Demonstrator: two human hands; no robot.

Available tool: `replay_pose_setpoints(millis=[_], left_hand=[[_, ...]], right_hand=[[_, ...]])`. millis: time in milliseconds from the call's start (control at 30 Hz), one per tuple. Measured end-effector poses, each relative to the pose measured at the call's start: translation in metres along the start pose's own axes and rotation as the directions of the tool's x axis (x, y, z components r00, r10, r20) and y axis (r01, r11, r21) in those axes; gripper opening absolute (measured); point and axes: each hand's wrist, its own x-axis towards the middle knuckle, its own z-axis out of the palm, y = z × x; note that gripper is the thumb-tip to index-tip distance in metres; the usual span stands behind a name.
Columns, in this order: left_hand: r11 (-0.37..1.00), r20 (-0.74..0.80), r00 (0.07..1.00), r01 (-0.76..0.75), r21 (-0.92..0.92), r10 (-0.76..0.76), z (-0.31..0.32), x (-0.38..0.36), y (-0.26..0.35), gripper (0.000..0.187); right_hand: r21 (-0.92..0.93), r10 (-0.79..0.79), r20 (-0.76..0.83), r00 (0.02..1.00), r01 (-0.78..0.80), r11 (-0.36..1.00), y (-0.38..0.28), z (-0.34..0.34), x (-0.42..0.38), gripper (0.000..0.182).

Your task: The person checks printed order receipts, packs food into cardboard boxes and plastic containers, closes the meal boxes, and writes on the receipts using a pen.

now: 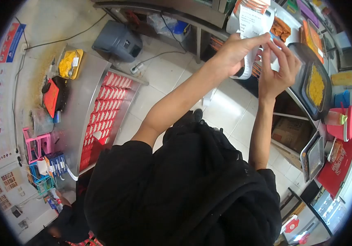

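Left hand: my left hand (235, 51) was closed on the printed receipt (250, 20), thumb and fingers pinching its lower edge, at about 1 o'clock in view.
Right hand: my right hand (277, 69) was open, fingertips against the white bag (247, 67) under the slip.
Receipt: upright against the bag, above the counter's tray of yellow food (316, 85).
Progress: slip seemed positioned but not yet fixed; pressing it down and releasing remained.
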Motion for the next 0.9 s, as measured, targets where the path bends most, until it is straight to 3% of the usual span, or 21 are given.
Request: replay_pose_setpoints(millis=[100,167,333,367,433,467,500,567,633,767,800,833,900], left_hand=[[0.995,0.011,0.995,-0.1,0.029,0.1,0.021,-0.005,0.012,0.026],[0.985,0.038,0.985,-0.168,0.024,0.167,0.033,-0.007,0.021,0.026],[0.987,-0.01,0.988,-0.155,0.03,0.155,0.066,0.018,0.034,0.023],[0.987,-0.074,0.985,-0.152,0.055,0.155,0.076,0.028,0.034,0.024],[0.986,-0.192,0.97,-0.134,0.099,0.151,0.1,0.041,0.032,0.026],[0.989,-0.225,0.964,-0.133,0.064,0.144,0.11,0.044,0.029,0.025],[0.991,-0.256,0.958,-0.127,0.03,0.131,0.121,0.045,0.022,0.025],[0.993,-0.29,0.951,-0.115,-0.018,0.105,0.144,0.036,0.002,0.024],[0.993,-0.3,0.949,-0.11,-0.04,0.093,0.164,0.022,-0.019,0.023],[0.995,-0.217,0.976,-0.003,-0.101,-0.019,0.219,-0.014,-0.059,0.024],[0.995,-0.256,0.966,-0.058,-0.075,0.037,0.237,-0.027,-0.075,0.024],[0.996,-0.215,0.977,-0.031,-0.088,0.011,0.243,-0.034,-0.089,0.024],[0.994,-0.132,0.991,-0.001,-0.109,-0.013,0.256,-0.042,-0.108,0.024]], right_hand=[[0.044,-0.025,-0.085,0.996,0.029,0.999,-0.009,-0.007,0.01,0.013],[0.055,-0.02,-0.053,0.998,0.023,0.998,-0.017,-0.021,0.018,0.017],[0.192,-0.013,-0.057,0.998,0.024,0.981,-0.058,-0.067,-0.002,0.028],[0.126,-0.147,-0.005,0.989,0.147,0.981,-0.07,-0.079,-0.017,0.035],[0.278,-0.272,-0.021,0.962,0.267,0.923,-0.099,-0.089,-0.057,0.038],[0.109,-0.33,0.07,0.941,0.322,0.94,-0.107,-0.096,-0.07,0.044],[0.013,-0.268,0.144,0.953,0.269,0.963,-0.093,-0.099,-0.073,0.053],[-0.184,0.186,0.003,0.983,-0.182,0.966,-0.063,-0.118,-0.056,0.062],[-0.091,0.327,-0.135,0.935,-0.34,0.936,-0.047,-0.166,-0.046,0.063],[-0.295,-0.098,-0.007,0.995,0.091,0.951,-0.062,-0.222,-0.075,0.06],[-0.35,-0.174,0.055,0.983,0.182,0.919,-0.063,-0.237,-0.08,0.06],[-0.312,-0.002,-0.068,0.998,-0.019,0.95,-0.051,-0.255,-0.079,0.06],[-0.148,0.327,-0.291,0.899,-0.38,0.913,-0.018,-0.287,-0.057,0.06]])
